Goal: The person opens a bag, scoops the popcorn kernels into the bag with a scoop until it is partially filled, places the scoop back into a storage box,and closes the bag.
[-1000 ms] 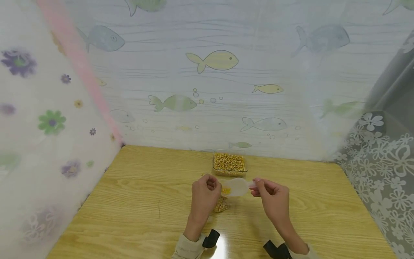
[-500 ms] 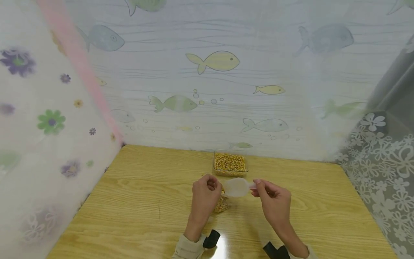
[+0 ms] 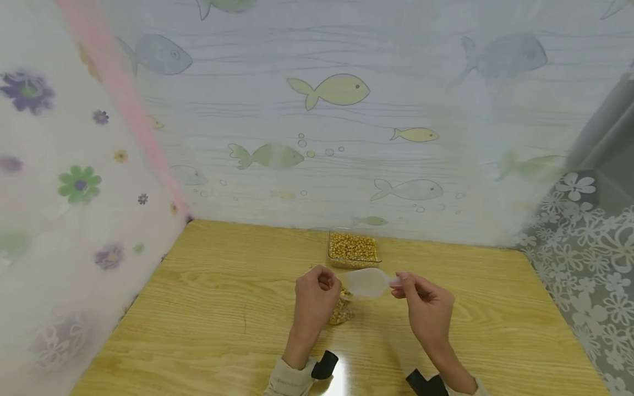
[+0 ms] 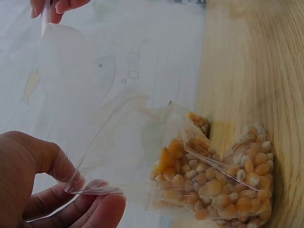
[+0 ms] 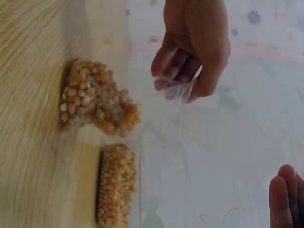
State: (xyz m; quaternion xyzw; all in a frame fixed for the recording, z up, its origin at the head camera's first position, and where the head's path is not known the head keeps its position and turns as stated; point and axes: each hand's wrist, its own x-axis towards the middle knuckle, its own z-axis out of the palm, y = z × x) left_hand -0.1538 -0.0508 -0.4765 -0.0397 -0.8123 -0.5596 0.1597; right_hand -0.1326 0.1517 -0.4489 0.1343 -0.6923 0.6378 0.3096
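My left hand (image 3: 316, 297) pinches the open mouth of a clear plastic bag (image 4: 133, 152), holding it up. Yellow corn kernels (image 4: 223, 192) fill the lower part of the bag, which sits on the wooden table. My right hand (image 3: 430, 311) grips the handle of a whitish translucent scoop (image 3: 367, 282), its bowl pointing left at the bag's mouth. No kernels show in the scoop's bowl in the head view. Seen from the right wrist, the left hand (image 5: 197, 45) holds the bag's edge between thumb and fingers.
Just beyond the hands stands a rectangular clear glass container (image 3: 354, 265) of corn kernels. The wooden table (image 3: 223, 297) ends at a fish-print curtain (image 3: 277, 126) behind, with a flower-print curtain (image 3: 79, 236) on the left and a grey lace one on the right.
Kernels lying at the scoop's tip a second ago have slid off it into the bag. My right hand and the scoop have drifted slightly right; my left hand stays nearly still.
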